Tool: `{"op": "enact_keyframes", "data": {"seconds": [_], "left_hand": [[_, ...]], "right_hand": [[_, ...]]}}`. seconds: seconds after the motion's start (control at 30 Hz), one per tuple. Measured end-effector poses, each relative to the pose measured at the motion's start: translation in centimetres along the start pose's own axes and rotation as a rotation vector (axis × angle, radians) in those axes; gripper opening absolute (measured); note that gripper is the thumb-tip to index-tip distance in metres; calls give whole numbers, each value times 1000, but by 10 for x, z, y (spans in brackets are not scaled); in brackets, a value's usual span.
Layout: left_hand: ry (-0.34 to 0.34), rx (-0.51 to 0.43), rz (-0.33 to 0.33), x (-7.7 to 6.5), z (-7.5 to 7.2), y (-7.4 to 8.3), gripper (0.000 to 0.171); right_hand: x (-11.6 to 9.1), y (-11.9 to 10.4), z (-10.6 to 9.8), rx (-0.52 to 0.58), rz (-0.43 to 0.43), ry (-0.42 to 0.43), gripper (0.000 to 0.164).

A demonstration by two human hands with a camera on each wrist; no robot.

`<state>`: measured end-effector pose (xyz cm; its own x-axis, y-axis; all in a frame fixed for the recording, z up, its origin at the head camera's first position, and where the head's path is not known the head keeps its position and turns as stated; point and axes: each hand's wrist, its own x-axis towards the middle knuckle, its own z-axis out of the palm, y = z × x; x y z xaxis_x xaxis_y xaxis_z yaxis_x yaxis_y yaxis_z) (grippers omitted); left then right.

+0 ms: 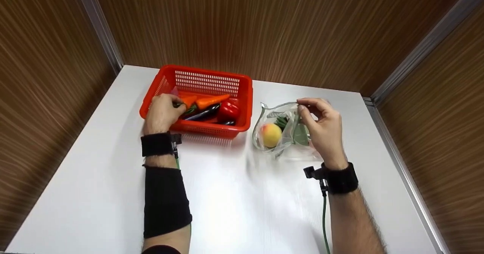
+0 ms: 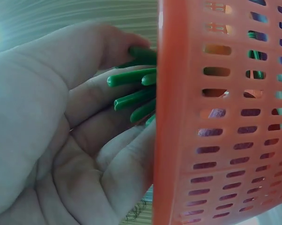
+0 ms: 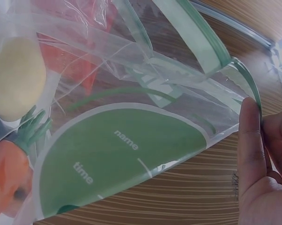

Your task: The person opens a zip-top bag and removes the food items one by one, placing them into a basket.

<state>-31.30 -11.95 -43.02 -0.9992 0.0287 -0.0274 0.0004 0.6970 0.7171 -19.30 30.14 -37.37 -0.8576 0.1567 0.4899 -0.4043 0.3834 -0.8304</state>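
In the head view my left hand [image 1: 162, 112] reaches over the near left rim of the red basket [image 1: 211, 132]. Its thumb and fingers close around the green stems [image 2: 134, 98] of a carrot [image 1: 189, 101]; the tips are hidden by the basket wall in the left wrist view. My right hand [image 1: 324, 123] pinches the upper edge of a clear zip bag [image 1: 289, 148] with green trim, whose mouth gapes. Inside the bag are a yellow-red peach [image 1: 271, 135] and a green-topped orange carrot [image 3: 10, 171]. A green label [image 3: 127, 159] reads "name" and "time".
Another carrot [image 1: 212, 101], a dark eggplant [image 1: 204, 112] and a red bell pepper [image 1: 228, 111] lie in the basket. Both basket and bag are on a white table [image 1: 227, 193]. Wood-grain panels [image 1: 242, 31] enclose the back and sides.
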Motion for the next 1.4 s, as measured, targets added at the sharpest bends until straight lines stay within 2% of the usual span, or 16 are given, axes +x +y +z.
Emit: {"op": "enact_keyframes", "data": {"seconds": [0.1,0.23,0.33,0.43,0.53,0.73,0.83,1.13,1.3,1.4], "left_hand": [[-32,72,-19,0,1,3,35],[-106,197,-74,2,4,3,35],[-140,231,-101,4,7,1,36],[-123,227,-96,6,9,-1,41],[-85,219,-62,4,9,-1,45],[13,152,82,1,7,11,47],[23,87,172,-1,8,22,45],[-77,-33,428,-14,23,68,45],[-99,-45,581,-23,34,89,44],[-121,-39,642,-29,39,99,45]], "right_hand": [[0,0,0,6,6,-1,19],[-1,-1,0,23,14,-5,19],[-1,-1,0,27,16,-14,19],[-1,-1,1,17,16,-15,19],[-1,-1,1,13,13,-12,19],[0,-1,1,24,8,-16,19],[1,-1,2,28,11,-16,19],[1,-3,3,33,11,-18,20],[1,-3,4,25,0,-15,19],[2,-3,4,18,-1,-16,19]]}}
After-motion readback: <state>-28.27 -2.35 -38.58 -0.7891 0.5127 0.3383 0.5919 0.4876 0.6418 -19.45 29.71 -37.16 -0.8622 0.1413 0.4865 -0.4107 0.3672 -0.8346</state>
